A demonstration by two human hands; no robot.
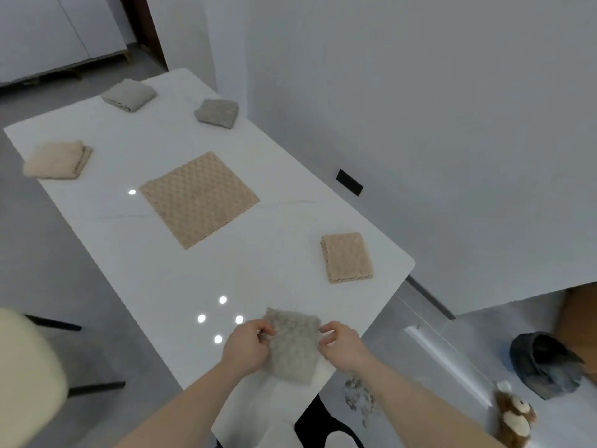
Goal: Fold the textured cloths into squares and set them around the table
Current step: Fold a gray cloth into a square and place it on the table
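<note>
A folded grey textured cloth lies at the near edge of the white table. My left hand pinches its left side and my right hand pinches its right side. An unfolded tan cloth lies flat in the middle of the table. A folded tan cloth sits near the right edge. A folded cream cloth sits at the left edge. Two folded grey cloths sit at the far end.
A cream chair stands at the near left. A white wall runs close along the table's right side. On the floor at the right lie a dark bucket and a plush toy.
</note>
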